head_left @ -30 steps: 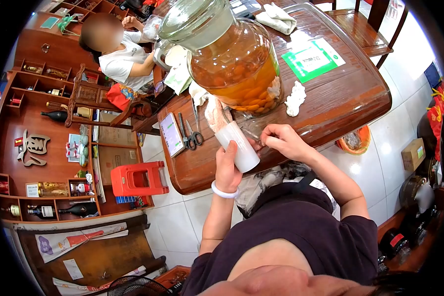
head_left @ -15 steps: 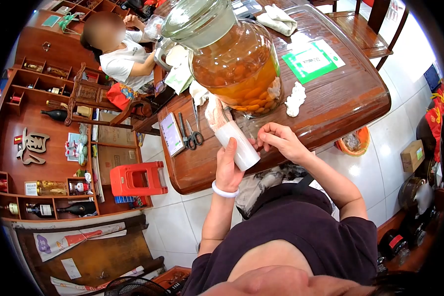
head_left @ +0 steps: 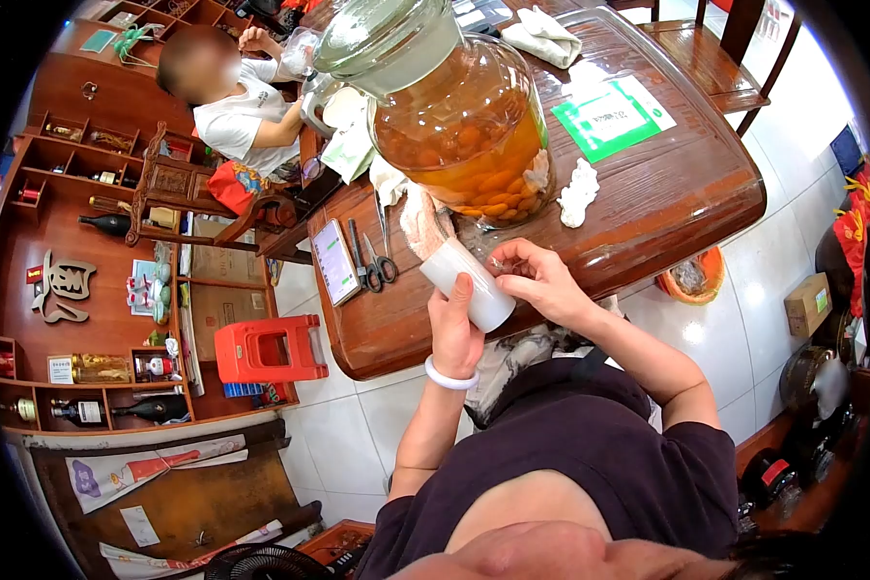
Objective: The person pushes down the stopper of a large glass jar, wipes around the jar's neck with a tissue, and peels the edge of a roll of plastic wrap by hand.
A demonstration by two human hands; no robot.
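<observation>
A roll of clear plastic film (head_left: pixel 468 287) is gripped in my left hand (head_left: pixel 454 324), thumb along its side, just off the table's near edge. Close to the roll's right side, my right hand (head_left: pixel 541 280) has its thumb and fingers pinched together; what they hold, perhaps a bit of film, I cannot make out. Beyond both hands stands a large lidded glass jar (head_left: pixel 464 126) of amber liquid with orange-brown pieces at the bottom. A peach-coloured cloth (head_left: pixel 422 224) lies between the jar and the roll.
On the wooden table (head_left: pixel 667 203) are scissors (head_left: pixel 382 271), a phone (head_left: pixel 335 263), crumpled white tissue (head_left: pixel 578 193), a green-and-white card (head_left: pixel 614 120) and a folded cloth (head_left: pixel 543 39). A red stool (head_left: pixel 269 348) and an orange bin (head_left: pixel 701 278) stand on the floor. Another person (head_left: pixel 251 116) sits across the table.
The roll has shifted slightly right in my left hand. My right hand has moved a little up and left, closer against the roll's side.
</observation>
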